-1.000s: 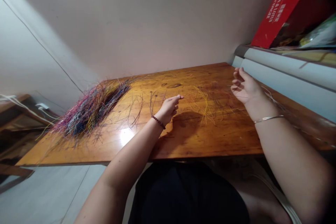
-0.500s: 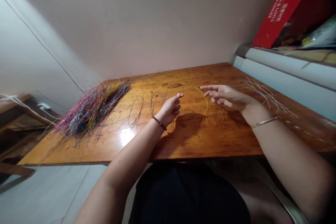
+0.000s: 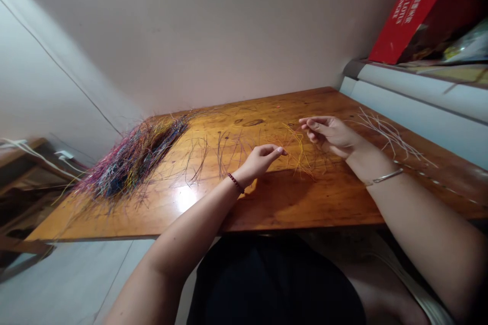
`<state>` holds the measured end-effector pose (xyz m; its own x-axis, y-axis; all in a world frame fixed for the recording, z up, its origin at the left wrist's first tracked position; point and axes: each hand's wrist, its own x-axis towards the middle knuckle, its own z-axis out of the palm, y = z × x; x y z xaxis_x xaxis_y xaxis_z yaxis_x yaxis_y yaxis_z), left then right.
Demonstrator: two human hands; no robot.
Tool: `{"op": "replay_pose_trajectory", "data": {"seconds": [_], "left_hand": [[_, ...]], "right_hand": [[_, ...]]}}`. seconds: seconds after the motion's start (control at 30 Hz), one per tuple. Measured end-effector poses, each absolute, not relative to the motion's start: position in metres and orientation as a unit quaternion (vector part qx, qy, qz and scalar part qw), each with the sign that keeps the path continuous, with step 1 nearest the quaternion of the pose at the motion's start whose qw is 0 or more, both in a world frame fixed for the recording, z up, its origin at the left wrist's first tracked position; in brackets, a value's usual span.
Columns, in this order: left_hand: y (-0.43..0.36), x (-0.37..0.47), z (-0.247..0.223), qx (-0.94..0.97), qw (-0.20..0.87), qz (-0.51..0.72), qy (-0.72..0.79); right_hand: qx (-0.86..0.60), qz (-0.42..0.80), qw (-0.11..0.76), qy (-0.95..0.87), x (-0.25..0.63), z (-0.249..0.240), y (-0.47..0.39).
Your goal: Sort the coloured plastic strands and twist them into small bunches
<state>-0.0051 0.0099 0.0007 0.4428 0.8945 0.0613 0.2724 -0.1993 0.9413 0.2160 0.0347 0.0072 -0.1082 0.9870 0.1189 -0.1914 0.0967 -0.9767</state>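
My left hand point(image 3: 261, 162), with a dark beaded bracelet at its wrist, hovers over the table with thumb and fingers pinched together. Whatever it may hold is too thin to make out. Just beyond its fingertips lie thin orange wires point(image 3: 281, 143) and a small bunch of yellow wires point(image 3: 299, 147). My right hand point(image 3: 330, 134), wearing a silver bangle, is raised right of the yellow wires. Its thumb meets the fingers in a pinch, and anything between them is too fine to see. Dark wires point(image 3: 196, 162) lie in sparse groups left of my left hand.
A large tangled heap of multicoloured wires point(image 3: 129, 162) covers the left end of the wooden table point(image 3: 274, 213). White wires point(image 3: 392, 134) lie at the right, beside a pale ledge point(image 3: 419, 111). A red box point(image 3: 412, 10) stands above that ledge. The wall borders the table's far edge.
My left hand has moved right, closer to the orange and yellow wires. My right hand has shifted slightly up and right, and its outstretched fingers have drawn together with the thumb.
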Motion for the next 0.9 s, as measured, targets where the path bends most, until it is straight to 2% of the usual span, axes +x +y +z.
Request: {"op": "replay_pose_trajectory", "data": {"seconds": [0.17, 0.3, 0.43, 0.53, 0.63, 0.73, 0.9], "left_hand": [[-0.001, -0.002, 0.005, 0.729, 0.507, 0.284, 0.362], [-0.002, 0.0, 0.001, 0.7, 0.565, 0.295, 0.323], [0.002, 0.0, -0.002, 0.667, 0.586, 0.33, 0.319], [0.003, 0.0, -0.001, 0.662, 0.58, 0.331, 0.339], [0.003, 0.0, -0.001, 0.663, 0.575, 0.33, 0.347], [0.004, 0.0, -0.003, 0.665, 0.572, 0.328, 0.35], [0.008, -0.002, -0.006, 0.678, 0.566, 0.312, 0.351]], "right_hand": [[-0.38, 0.553, 0.53, -0.519, 0.209, 0.011, 0.029], [-0.401, 0.534, 0.586, -0.459, 0.22, 0.026, 0.025], [-0.413, 0.48, 0.649, -0.422, 0.245, 0.043, 0.023], [-0.449, 0.384, 0.672, -0.446, 0.258, 0.043, 0.026], [-0.559, 0.266, 0.635, -0.462, 0.263, 0.032, 0.034], [-0.661, 0.167, 0.558, -0.474, 0.27, 0.018, 0.041], [-0.754, 0.086, 0.416, -0.501, 0.294, -0.001, 0.051]]}}
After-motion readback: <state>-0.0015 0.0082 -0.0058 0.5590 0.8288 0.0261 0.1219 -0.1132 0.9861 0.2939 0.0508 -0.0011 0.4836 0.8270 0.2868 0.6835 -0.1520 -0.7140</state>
